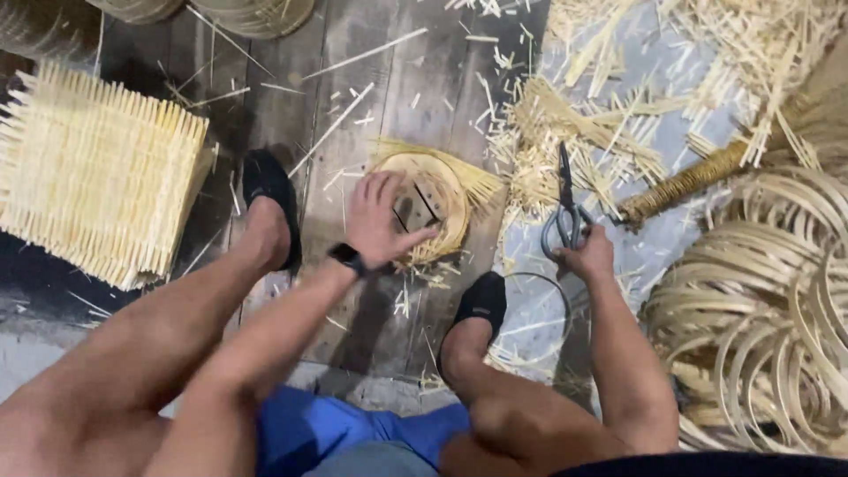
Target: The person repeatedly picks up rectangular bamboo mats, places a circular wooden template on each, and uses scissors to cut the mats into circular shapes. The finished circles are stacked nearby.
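Two hands are seen at work over a plank floor [389, 106], between two feet in dark shoes. The left hand [378, 221] is laid flat, fingers spread, on a small round woven disc [442, 190]; most of the disc's left half is hidden under the palm, and the hand is slightly blurred. A dark band [347, 257] is worn at that wrist. The disc lies on the floor between the feet, its loose strip ends fanned out along its upper and right rim. The right hand [587, 256] is closed around the handles of scissors [565, 208], whose blades are pointed away from the body; whether the blades are parted cannot be made out. A thin wire ring [539, 314] lies just below that hand, partly covered by the right foot. A stack of woven mats [97, 177] is cut off at the left edge of the view, and a heap of bent hoops [760, 327] at the right edge. Cut strips [601, 141] are scattered thickly over the upper right. Barer planks are left above the disc and towards the mats.
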